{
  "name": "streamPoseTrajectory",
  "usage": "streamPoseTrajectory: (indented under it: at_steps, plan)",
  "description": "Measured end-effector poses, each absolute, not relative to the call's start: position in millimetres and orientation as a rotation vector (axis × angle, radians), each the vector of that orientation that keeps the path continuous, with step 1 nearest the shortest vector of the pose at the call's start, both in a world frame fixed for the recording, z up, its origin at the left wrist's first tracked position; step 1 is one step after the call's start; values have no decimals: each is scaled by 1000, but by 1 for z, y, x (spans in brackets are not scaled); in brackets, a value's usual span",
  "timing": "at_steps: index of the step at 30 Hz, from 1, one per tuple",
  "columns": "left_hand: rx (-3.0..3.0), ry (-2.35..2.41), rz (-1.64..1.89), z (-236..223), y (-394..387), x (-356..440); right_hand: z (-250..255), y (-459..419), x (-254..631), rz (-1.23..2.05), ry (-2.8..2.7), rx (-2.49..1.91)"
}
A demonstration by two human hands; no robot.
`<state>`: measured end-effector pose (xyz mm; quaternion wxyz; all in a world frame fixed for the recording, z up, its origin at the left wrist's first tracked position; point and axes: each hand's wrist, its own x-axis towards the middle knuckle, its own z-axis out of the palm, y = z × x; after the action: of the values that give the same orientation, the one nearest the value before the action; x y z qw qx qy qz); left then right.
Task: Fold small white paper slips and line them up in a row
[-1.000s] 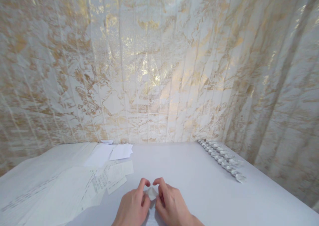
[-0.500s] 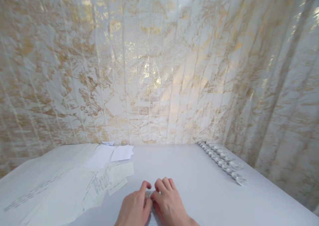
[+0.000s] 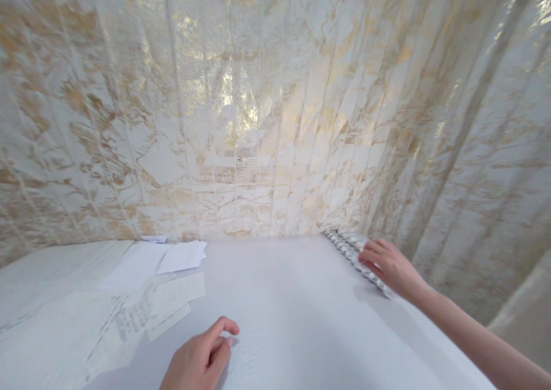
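My left hand [image 3: 200,355] is low in the middle, over the white table. Its thumb and index finger are bent with a small gap between them, and nothing shows in them. Beside its fingertips lies a faint wrinkled white patch [image 3: 247,344], which I cannot make out well. My right hand [image 3: 390,266] reaches out to the far right, above rows of small folded white pieces [image 3: 350,255] that look like paper. Its fingers are drawn together at these rows. Whatever they hold is hidden, and the hand covers part of one row.
Printed sheets [image 3: 55,332] spread over the left of the table [image 3: 297,298]. Blank white slips [image 3: 183,256] lie behind them, along with smaller printed pieces [image 3: 176,295]. A white and gold patterned curtain [image 3: 258,120] hangs behind the table and along its right side.
Both hands were together at the front middle, around a small pale thing. My right hand has moved away to the far-right rows; my left stays near the front. The view has shifted right.
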<state>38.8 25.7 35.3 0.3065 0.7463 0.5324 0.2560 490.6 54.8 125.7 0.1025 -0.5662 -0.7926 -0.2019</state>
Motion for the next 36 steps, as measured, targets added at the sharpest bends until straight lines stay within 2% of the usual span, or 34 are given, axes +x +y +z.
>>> streamPoseTrajectory:
  at_steps: [3,7,14,28,32,36]
  plan:
    - [1958,1428,629,32,26,38,123,49,566,-647,-2240,-1809]
    - [1957,1425,588,32,26,36,97,38,605,-644,-2198,-1914]
    - [2024,1457,547,36,24,37,59,47,602,-596,-2223,-1966]
    - [2039,1494,568,43,19,41,55,48,605,-682,-2133,-1905]
    - [2056,1496,564,50,16,46,68,49,578,-702,-2110,-1766]
    - [2052,1459,576,61,14,46,92,45,479,-620,-2101,-1280]
